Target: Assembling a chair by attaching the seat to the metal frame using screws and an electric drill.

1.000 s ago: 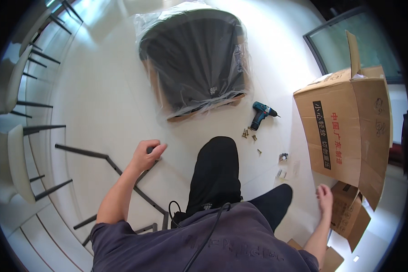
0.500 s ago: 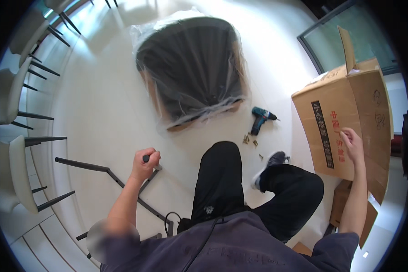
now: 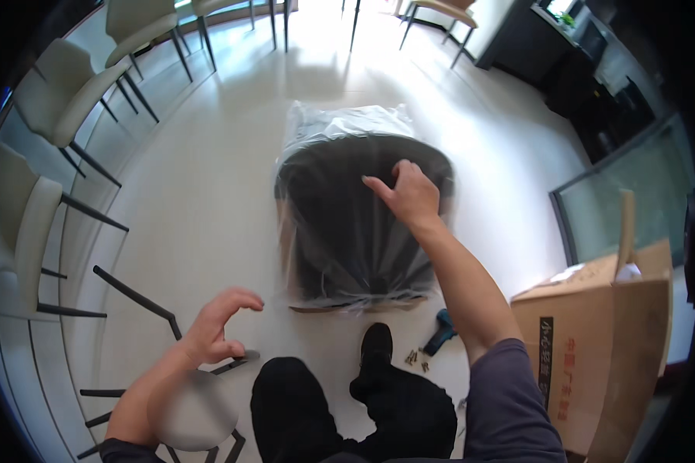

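Note:
A dark upholstered chair shell in clear plastic wrap lies on the floor ahead of me. My right hand reaches over its top with thumb and fingers apart, holding nothing; whether it touches the plastic I cannot tell. My left hand is open, fingers curved, to the left of the shell. Just beside its thumb runs a dark metal leg frame, lying on the floor and partly hidden by my left arm. A blue-green power drill lies near my right forearm, with several loose screws next to it.
On the right stands an opened cardboard box with a raised flap, and beyond it a glass panel in a dark frame. Light chairs with dark legs, such as this cream chair, line the left and far side.
My left hand has let go of the leg frame and opened. My right hand has swung from beside the box to over the wrapped shell. The view has shifted forward, and my feet have moved.

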`<state>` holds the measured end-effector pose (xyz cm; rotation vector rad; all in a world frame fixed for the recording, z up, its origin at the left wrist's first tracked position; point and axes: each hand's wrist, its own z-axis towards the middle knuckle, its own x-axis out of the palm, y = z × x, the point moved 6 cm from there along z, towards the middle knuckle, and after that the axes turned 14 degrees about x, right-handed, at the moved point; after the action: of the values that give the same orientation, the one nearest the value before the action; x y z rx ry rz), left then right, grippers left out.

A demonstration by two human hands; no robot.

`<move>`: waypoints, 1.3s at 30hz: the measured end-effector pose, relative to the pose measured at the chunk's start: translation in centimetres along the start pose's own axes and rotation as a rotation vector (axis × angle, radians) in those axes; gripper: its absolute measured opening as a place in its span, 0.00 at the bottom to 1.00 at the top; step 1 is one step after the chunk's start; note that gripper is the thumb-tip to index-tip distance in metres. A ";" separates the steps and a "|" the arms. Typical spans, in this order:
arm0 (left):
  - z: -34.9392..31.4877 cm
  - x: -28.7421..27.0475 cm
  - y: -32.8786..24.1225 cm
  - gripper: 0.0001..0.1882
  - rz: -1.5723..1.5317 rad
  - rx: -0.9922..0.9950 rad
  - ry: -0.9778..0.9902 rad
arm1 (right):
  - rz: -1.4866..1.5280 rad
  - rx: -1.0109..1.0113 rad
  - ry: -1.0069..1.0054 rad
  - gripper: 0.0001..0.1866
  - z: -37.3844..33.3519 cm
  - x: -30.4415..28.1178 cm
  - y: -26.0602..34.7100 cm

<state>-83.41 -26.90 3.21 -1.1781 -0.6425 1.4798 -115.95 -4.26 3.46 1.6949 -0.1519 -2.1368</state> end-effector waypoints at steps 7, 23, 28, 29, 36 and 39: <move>12.9 2.2 2.7 0.35 0.055 0.160 -0.010 | 0.022 -0.281 -0.204 0.18 2.3 5.4 2.5; 32.0 2.0 10.4 0.09 1.079 0.585 0.060 | 0.240 -0.551 -0.409 0.05 1.6 1.3 3.3; 32.7 1.4 12.6 0.11 0.725 0.390 0.311 | 0.324 -0.502 -0.228 0.05 2.3 1.4 2.2; 32.8 1.9 12.0 0.11 0.706 0.483 0.310 | 0.310 -0.499 -0.219 0.05 2.4 1.3 1.9; 32.6 2.5 11.9 0.08 0.968 0.321 0.267 | 0.361 -0.390 0.057 0.06 4.9 2.7 1.3; 32.3 3.3 12.0 0.09 1.092 0.438 0.187 | 0.470 -0.375 0.198 0.06 3.8 3.5 1.3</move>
<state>-117.42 -20.56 3.33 -1.3385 0.5636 2.1909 -119.89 -7.40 1.73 1.4632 -0.0760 -1.5357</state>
